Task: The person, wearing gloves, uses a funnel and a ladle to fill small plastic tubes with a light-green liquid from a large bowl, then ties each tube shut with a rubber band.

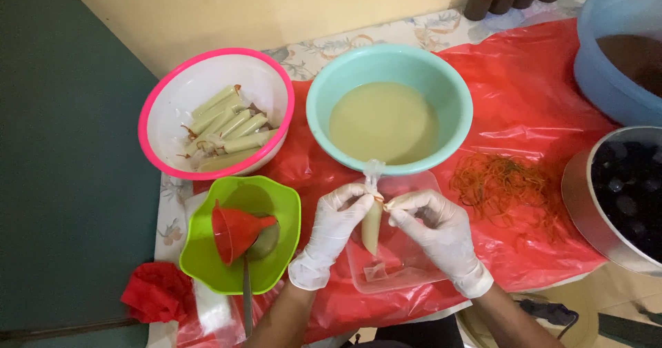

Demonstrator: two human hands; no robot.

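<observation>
Your gloved left hand (336,217) is gripping the slim, pale-liquid-filled plastic tube pouch (372,225) just below the turquoise round plastic basin (456,93); your gloved right hand (436,227) is pinching an orange rubber band (386,202) at its neck.

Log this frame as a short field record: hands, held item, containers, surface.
left hand: left hand, white glove, grips the filled plastic tube near its top
right hand: right hand, gloved, pinches a rubber band at the tube's neck
below hands: clear tray
bowls: teal bowl of pale liquid; pink-rimmed bowl of tied tubes; green bowl with red funnel
loose: rubber bands
surface: red plastic sheet
</observation>
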